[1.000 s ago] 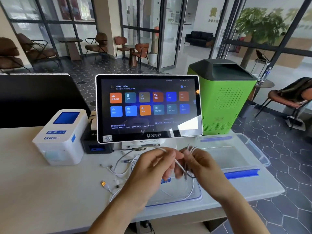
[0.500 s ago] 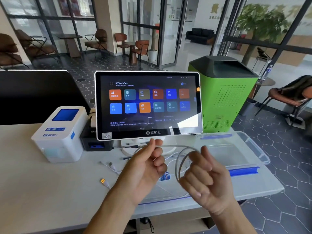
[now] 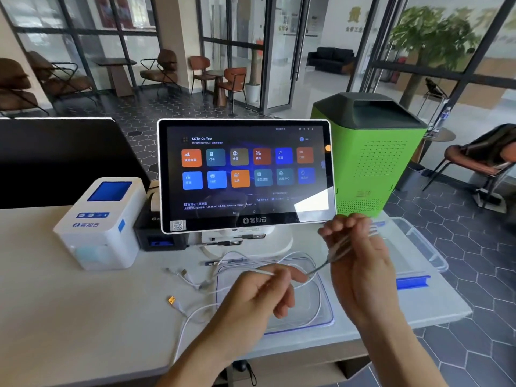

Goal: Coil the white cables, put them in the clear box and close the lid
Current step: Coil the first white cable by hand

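Observation:
My right hand is raised above the table and holds a bunch of white cable loops between its fingers. My left hand pinches the same cable's free strand lower down, over the clear box with its blue rim. The strand runs slack between both hands. More white cables lie loose on the table left of the box, one with a yellow plug. The clear lid, with a blue clip, lies to the right of the box.
A touchscreen terminal stands right behind the box. A white label printer and a small black printer sit at the left. A green bin stands beyond the table's right end. The table edge runs close to me.
My right hand has risen and moved right with the cable loops. My left hand has dropped toward the box, drawing the strand out between them.

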